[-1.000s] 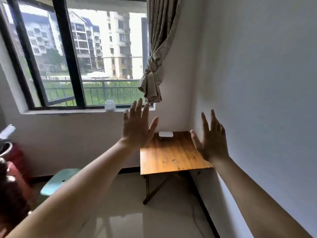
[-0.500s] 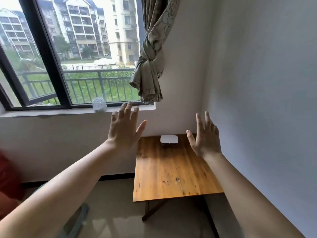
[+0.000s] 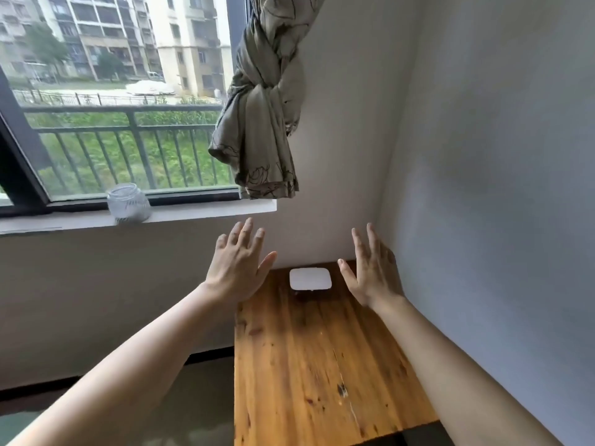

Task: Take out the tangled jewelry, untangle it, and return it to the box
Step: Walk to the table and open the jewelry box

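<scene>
— Where is the box [image 3: 310, 278] kept?
— Closed, at the far end of the tabletop [image 3: 322, 365].
— And the hands?
— Left hand [image 3: 236, 268] and right hand [image 3: 373, 272] are held spread and empty, flanking it, presumably for reaching.

This looks like a room in a home, most likely a flat; a dark-framed window [image 3: 122, 101] gives onto a railed balcony, green growth and tall apartment blocks beyond; a patterned curtain [image 3: 262, 101] hangs knotted beside it; a small glass jar [image 3: 128, 204] stands on the white sill [image 3: 193, 214]; a plain wooden table [image 3: 315, 365] is pushed into the corner against bare, pale painted walls [image 3: 483, 156]; the floor is smooth and glossy, with a dark skirting along its edge.
</scene>
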Demonstrator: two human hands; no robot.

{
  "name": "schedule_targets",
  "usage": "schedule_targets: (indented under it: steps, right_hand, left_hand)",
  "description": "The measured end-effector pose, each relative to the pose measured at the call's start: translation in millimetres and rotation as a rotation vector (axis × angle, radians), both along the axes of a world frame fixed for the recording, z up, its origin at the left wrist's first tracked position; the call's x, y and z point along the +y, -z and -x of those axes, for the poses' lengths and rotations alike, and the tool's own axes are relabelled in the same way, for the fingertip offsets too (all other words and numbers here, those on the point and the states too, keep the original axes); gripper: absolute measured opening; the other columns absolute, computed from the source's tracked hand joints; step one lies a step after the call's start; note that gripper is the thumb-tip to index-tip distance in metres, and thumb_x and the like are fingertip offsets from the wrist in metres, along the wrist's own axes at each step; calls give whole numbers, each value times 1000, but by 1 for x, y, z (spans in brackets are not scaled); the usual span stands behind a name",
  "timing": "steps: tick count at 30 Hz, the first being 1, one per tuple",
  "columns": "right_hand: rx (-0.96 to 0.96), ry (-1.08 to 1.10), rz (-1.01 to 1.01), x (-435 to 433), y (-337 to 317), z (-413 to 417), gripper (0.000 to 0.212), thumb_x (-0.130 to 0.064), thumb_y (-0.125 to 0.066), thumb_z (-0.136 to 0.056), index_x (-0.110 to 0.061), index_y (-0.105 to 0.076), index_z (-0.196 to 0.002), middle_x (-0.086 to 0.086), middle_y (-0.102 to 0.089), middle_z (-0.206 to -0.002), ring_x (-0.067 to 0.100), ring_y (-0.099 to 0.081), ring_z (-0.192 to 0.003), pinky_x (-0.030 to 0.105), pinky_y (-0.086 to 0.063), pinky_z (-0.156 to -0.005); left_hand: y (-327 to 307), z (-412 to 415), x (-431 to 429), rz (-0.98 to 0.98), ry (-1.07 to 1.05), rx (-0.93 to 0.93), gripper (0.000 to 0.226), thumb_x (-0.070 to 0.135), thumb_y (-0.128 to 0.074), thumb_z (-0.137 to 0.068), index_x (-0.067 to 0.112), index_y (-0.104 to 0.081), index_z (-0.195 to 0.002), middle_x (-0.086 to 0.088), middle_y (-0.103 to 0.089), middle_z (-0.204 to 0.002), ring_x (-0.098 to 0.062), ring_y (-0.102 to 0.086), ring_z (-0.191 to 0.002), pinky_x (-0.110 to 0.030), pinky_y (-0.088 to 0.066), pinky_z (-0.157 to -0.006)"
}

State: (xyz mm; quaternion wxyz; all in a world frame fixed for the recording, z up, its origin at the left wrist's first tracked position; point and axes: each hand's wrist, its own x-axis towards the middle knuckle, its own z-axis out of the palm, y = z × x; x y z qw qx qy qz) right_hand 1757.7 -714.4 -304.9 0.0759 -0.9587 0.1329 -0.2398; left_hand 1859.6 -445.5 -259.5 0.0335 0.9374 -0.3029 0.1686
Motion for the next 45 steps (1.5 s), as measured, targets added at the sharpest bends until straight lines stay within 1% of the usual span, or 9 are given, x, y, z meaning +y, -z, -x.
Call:
schedule_targets:
  steps: [10, 17, 22, 27, 30, 34, 39, 43, 45]
  right_hand:
    - [175, 90, -43, -52, 89, -72, 76, -56, -41, -100, -21, -10, -159, 14, -4, -167, 34, -23, -150, 45, -28, -117]
    - [302, 62, -165, -108, 148, -121, 74, -55, -40, -100, -20, -12, -159, 14, -3, -167, 33, -24, -150, 46, -31, -116]
    - [377, 55, -245, -139, 189, -161, 72, -54, -38, -101, -20, -12, -159, 14, -2, -167, 33, -25, -149, 46, -32, -116]
    - [435, 50, -303, -144, 233, -192, 72, -56, -38, -101, -25, -10, -159, 10, 0, -168, 32, -23, -150, 46, -30, -116]
    - [432, 72, -413, -144, 271, -211, 71, -54, -42, -100, -28, -9, -158, 6, -1, -168, 32, -21, -151, 48, -31, -116]
    - [341, 132, -606, -139, 326, -237, 71, -49, -48, -101, -31, -9, -157, 2, -8, -168, 27, -22, -151, 44, -36, -113]
    - [292, 125, -659, -121, 394, -260, 75, -38, -53, -100, -32, -4, -157, 2, -5, -168, 26, -17, -153, 30, -20, -109]
    - [283, 123, -695, -115, 421, -274, 77, -25, -53, -101, -29, 0, -158, 3, -3, -168, 25, -14, -153, 29, -21, -110]
    - [269, 120, -689, -112, 425, -275, 74, -21, -53, -101, -28, -6, -158, 3, -8, -168, 25, -18, -152, 27, -26, -109]
  left_hand:
    - [105, -105, -91, -96, 89, 231, 73, 61, -21, -99, 15, -23, -156, -15, -16, -164, -32, -16, -150, -50, -25, -115]
    - [164, -136, -134, -167, -3, 384, 73, 61, -19, -99, 17, -20, -156, -12, -11, -166, -30, -11, -152, -48, -24, -115]
    - [194, -166, -168, -154, -66, 462, 69, 58, -26, -100, 17, -24, -155, -14, -15, -164, -31, -15, -150, -47, -26, -114]
    - [237, -186, -193, -11, -110, 610, 63, 49, -33, -102, 17, -23, -156, -12, -13, -165, -29, -15, -150, -47, -26, -116]
    - [277, -204, -204, 198, -143, 755, 61, 43, -38, -104, 17, -21, -157, -7, -13, -166, -24, -13, -152, -44, -22, -119]
    - [341, -222, -213, 427, -221, 807, 60, 38, -37, -105, 16, -17, -157, -5, -16, -165, -18, -9, -152, -37, -14, -120]
    - [415, -241, -220, 593, -309, 836, 59, 33, -37, -105, 20, -14, -157, -3, -15, -166, -19, -12, -152, -36, -13, -120]
    - [440, -253, -229, 767, -313, 872, 57, 35, -38, -105, 24, -18, -157, 4, -22, -164, -14, -20, -149, -26, -17, -117]
    - [444, -254, -231, 854, -285, 873, 53, 35, -38, -104, 24, -27, -154, 9, -35, -157, -6, -33, -141, -12, -25, -107]
